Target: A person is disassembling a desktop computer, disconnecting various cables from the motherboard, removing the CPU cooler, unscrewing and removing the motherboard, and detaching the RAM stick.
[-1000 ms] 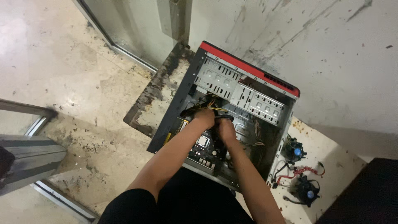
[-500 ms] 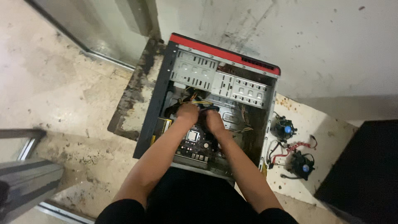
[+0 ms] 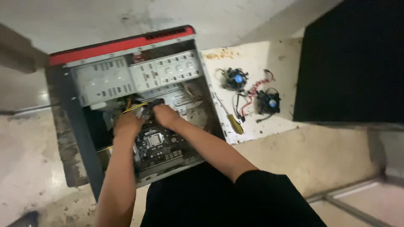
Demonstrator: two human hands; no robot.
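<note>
- Cables [image 3: 141, 107]: yellow/black bundle inside open PC case [image 3: 63, 105] lying on floor, above motherboard [image 3: 158, 145].
- Left hand [image 3: 127, 125] curled at bundle; grip unclear.
- Right hand [image 3: 166, 115] closed on cables.
- Screwdriver [image 3: 233, 122], two fans [image 3: 237, 78] beside case.

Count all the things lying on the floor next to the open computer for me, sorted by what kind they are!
Cooler fans with blue centres: 2
Screwdriver with a yellow handle: 1
Red cable: 1
Total: 4

Both the left hand and the right hand are inside the computer case, at a bunch of cables.
</note>
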